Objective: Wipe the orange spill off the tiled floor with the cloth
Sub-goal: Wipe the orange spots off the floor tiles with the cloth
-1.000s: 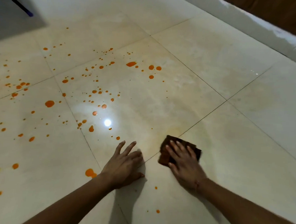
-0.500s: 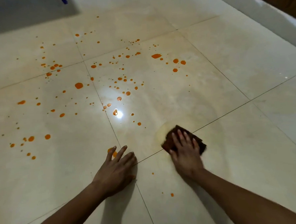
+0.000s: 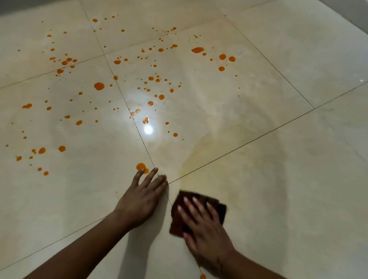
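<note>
The right hand (image 3: 205, 230) lies flat with fingers spread, pressing the dark brown cloth (image 3: 198, 211) onto the tiled floor (image 3: 287, 176). The cloth has slid nearer the person since a moment ago, leaving a faint yellowish smear beyond it. Left hand (image 3: 141, 200) stays splayed, empty, beside the cloth; orange spill (image 3: 99, 86) dots lie beyond both.

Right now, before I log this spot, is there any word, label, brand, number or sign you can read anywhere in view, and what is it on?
None: no readable text anywhere in view.
The cloth under the right hand is plain dark brown, with no tag or print showing.
The floor tiles carry only orange drops and a yellowish smear, no markings.
The left hand lies flat on bare tile.
</note>
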{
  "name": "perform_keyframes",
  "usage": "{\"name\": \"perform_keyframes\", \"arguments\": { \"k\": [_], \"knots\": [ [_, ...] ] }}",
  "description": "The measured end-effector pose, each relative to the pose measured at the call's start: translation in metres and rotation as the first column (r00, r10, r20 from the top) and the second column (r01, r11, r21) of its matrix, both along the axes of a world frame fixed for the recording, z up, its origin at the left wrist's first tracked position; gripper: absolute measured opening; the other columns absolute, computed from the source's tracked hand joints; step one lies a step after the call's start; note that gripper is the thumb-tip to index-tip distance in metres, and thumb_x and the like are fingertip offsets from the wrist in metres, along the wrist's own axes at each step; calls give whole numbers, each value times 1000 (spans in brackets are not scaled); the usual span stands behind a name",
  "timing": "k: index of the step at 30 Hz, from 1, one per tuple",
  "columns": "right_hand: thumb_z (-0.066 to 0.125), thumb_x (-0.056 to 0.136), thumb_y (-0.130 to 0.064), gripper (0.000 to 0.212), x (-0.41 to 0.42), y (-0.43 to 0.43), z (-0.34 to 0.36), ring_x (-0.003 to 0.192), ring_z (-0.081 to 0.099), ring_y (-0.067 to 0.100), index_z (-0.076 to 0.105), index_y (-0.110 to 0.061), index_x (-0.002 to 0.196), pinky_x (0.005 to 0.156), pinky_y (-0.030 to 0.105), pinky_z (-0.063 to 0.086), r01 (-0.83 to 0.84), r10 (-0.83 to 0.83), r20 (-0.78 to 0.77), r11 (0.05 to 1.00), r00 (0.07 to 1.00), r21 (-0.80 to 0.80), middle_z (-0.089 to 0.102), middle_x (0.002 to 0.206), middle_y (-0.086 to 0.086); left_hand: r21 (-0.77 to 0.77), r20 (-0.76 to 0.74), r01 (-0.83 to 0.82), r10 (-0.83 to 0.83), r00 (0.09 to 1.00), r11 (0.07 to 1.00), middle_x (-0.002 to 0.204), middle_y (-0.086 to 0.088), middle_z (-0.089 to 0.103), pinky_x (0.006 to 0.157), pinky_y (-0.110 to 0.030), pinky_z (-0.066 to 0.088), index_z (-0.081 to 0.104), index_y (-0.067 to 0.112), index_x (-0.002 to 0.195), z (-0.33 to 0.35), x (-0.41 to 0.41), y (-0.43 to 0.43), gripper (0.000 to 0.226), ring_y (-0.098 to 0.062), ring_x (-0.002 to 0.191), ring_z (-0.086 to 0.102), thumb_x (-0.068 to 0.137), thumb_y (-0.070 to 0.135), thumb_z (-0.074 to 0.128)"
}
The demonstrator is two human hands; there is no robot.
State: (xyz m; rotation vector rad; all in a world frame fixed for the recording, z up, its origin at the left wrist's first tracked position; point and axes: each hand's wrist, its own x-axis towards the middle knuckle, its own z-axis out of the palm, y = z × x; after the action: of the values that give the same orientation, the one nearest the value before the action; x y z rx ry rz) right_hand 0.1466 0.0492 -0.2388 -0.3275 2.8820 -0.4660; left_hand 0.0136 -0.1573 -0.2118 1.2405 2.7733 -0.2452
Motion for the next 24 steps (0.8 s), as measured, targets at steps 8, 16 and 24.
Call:
{"name": "perform_keyframes", "arguments": {
  "k": [8, 16, 24],
  "knots": [
    [41, 91, -43, 72, -31, 27, 1, 148, 8, 24, 13, -26, 155, 117, 48, 8, 280, -283, 42, 958, 958, 56, 7, 162, 2, -79, 89, -69, 76, 993, 994, 142, -15, 50, 112, -51, 17, 51, 5, 136, -4, 15, 9, 61, -35, 136, 41, 95, 45, 30],
    [42, 91, -44, 68, 39, 26, -4, 147, 14, 20, 18, -32, 153, 117, 41, 4, -11, 11, 5, 1000, 1000, 2, 13, 161, -3, -54, 71, -78, 81, 994, 996, 138, -14, 55, 112, -51, 12, 56, 7, 133, 0, 78, 0, 58, -36, 133, 44, 94, 41, 29],
    [46, 88, -45, 70, 154, 37, -1, 146, 22, 18, 22, -33, 152, 113, 40, 10, -203, 203, 44, 979, 978, -13, 14, 160, -4, -140, 42, -104, 111, 993, 985, 133, -14, 59, 110, -53, 16, 60, 6, 128, 10, 127, -19, 55, -37, 131, 47, 93, 36, 30]
  ]
}}
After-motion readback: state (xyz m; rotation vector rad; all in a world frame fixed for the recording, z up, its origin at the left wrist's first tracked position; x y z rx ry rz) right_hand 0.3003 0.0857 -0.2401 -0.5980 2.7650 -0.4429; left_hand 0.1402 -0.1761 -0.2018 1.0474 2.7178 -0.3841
